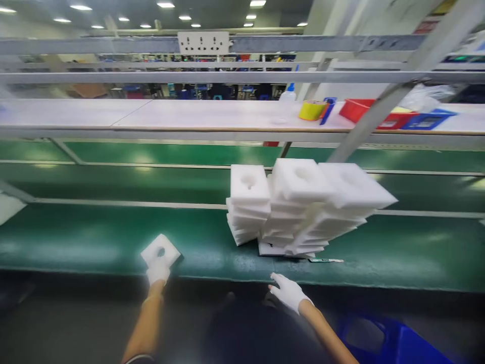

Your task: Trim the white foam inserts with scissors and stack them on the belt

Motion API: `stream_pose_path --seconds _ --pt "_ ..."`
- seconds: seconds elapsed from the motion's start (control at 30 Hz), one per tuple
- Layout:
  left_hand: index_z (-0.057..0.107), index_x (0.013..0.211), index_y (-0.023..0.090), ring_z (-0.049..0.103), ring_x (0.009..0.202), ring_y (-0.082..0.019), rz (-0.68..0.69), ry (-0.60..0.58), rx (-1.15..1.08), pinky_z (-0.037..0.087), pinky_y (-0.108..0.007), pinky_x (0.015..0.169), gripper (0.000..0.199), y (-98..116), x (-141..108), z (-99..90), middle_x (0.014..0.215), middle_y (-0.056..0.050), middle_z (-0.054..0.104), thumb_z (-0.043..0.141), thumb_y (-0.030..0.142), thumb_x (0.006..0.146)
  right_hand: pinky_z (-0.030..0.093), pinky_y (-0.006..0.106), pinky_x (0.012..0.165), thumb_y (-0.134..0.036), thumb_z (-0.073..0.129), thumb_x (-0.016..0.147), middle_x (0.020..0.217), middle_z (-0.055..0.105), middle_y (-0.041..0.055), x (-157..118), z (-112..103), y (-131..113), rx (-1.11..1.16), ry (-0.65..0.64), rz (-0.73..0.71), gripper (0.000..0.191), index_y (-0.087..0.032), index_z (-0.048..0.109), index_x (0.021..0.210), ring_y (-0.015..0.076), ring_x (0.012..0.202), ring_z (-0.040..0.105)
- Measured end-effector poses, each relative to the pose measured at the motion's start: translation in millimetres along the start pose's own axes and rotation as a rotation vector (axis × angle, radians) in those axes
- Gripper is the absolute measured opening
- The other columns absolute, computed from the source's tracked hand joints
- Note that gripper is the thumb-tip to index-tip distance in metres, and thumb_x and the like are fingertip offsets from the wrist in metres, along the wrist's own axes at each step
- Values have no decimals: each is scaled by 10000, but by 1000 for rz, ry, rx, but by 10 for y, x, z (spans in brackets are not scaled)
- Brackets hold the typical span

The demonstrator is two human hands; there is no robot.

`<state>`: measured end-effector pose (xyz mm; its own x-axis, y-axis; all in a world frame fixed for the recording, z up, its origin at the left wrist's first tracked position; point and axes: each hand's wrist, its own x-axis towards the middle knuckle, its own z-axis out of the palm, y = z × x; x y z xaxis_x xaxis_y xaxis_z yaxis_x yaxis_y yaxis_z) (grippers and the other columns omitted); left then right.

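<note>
At the left, a square white foam block with a round hole lies at the front of the green work surface. My left hand, in a white glove, grips the block's near edge, its fingers partly blurred. My right hand, gloved with bare fingertips, is held just off the surface's front edge, fingers spread and nothing in them. Beyond it stand three uneven stacks of similar foam blocks: a left stack, a middle stack and a right stack. A thin green-and-white tool lies by their base.
Above the green surface runs a white shelf carrying yellow tape, a red bin and a blue bin. A slanted metal post crosses in front. At lower right is a blue plastic stool.
</note>
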<state>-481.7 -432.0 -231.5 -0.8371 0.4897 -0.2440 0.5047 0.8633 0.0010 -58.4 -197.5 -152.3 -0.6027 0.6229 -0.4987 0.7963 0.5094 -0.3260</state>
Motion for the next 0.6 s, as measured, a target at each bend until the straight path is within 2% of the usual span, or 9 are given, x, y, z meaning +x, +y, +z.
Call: stream_pose_path --seconds 0.03,0.1,0.2,0.27,0.3,0.37,0.4,0.47,0.6 --pt "533 1134 115 384 1245 -329 17 71 -21 451 -416 842 376 123 65 -163 1287 -191 467 346 177 814 428 363 918 -347 422 841 1246 564 112 12 -62 -64 7 8 -13 450 -169 545 1235 253 1084 584" --pt "486 1167 78 378 1229 -361 61 306 -115 419 -453 914 419 438 146 -672 1269 -226 457 381 303 829 431 357 891 -349 426 831 1213 580 107 22 -176 -140 5 23 -19 443 -176 554 1218 255 1040 599" --pt "384 1270 64 457 1136 -337 240 735 -345 409 -449 945 584 983 40 -1763 1148 -200 518 460 386 789 424 363 898 -368 428 826 1226 574 106 -12 -237 -138 11 40 -3 465 -186 547 1236 270 1051 590" --pt "330 1327 98 429 1198 -316 483 939 -378 360 -438 1023 663 1338 -157 -2514 1222 -176 483 514 381 756 429 380 897 -385 444 815 1225 578 109 -66 -197 -95 34 45 11 474 -192 557 1233 283 1053 590" --pt "332 1332 121 399 1239 -313 629 995 -362 335 -437 1052 683 1511 -266 -2839 1241 -164 473 541 374 733 433 386 894 -391 454 807 1215 585 110 -101 -162 -71 50 48 22 474 -196 566 1225 289 1052 592" --pt "348 1333 145 365 1280 -308 889 1031 -320 292 -440 1085 698 1858 -456 -3323 1246 -148 477 567 343 700 440 403 885 -400 468 793 1192 601 114 -179 -83 -18 77 55 46 473 -202 585 1206 302 1054 592" --pt "370 1327 150 365 1280 -313 990 1006 -270 288 -445 1083 691 2033 -523 -3472 1240 -141 487 567 329 689 444 414 879 -402 473 785 1178 610 118 -221 -43 12 90 58 59 472 -204 594 1196 311 1055 592" --pt "423 1304 154 384 1260 -323 1128 908 -133 294 -459 1063 656 2378 -596 -3597 1228 -130 514 549 305 678 453 435 857 -403 485 767 1140 629 129 -308 28 84 115 60 93 470 -205 613 1174 329 1041 599" --pt "477 1281 190 390 1257 -328 1251 702 94 280 -505 1056 596 2858 -596 -3457 1282 -112 523 517 317 700 466 421 849 -397 487 753 1139 637 121 -472 143 299 166 67 171 480 -222 617 1180 318 1043 605"
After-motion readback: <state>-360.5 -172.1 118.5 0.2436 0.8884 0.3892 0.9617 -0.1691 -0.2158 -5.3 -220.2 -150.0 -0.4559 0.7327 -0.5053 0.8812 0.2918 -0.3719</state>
